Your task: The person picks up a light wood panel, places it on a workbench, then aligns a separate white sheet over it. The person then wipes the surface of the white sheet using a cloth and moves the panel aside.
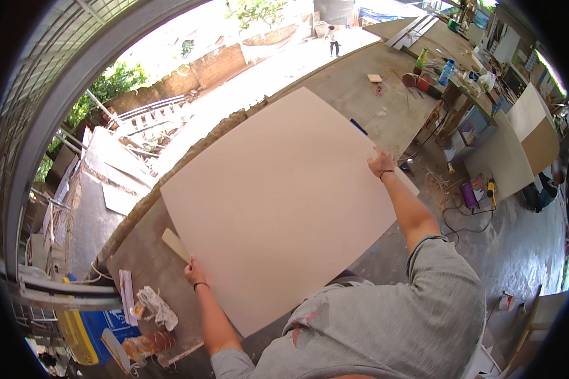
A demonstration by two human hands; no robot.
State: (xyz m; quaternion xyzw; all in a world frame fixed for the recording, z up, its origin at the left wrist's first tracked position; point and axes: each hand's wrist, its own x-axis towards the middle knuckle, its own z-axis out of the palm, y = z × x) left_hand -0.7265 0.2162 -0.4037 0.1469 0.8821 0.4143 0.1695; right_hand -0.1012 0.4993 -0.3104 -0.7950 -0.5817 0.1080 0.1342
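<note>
A large flat pale board (278, 208) lies across the workbench in front of me, tilted so one corner points away. My left hand (195, 271) grips its left edge, thumb uppermost, the other fingers mostly hidden. On the right edge, my right hand (380, 163) is closed over the board with the arm stretched out. A narrow wooden strip (174, 245) sticks out beside the left edge, just beyond my left hand. Past my right hand, a small dark blue object (358, 127) shows at the board's edge.
A crumpled white cloth (158, 307) and a blue-yellow container (90, 328) are at lower left. Bottles, including a clear blue one (446, 72), stand at far right. A yellow-and-black power tool (490, 189) with a cord lies on the right-hand floor. Outside, a person (332, 41) stands far off.
</note>
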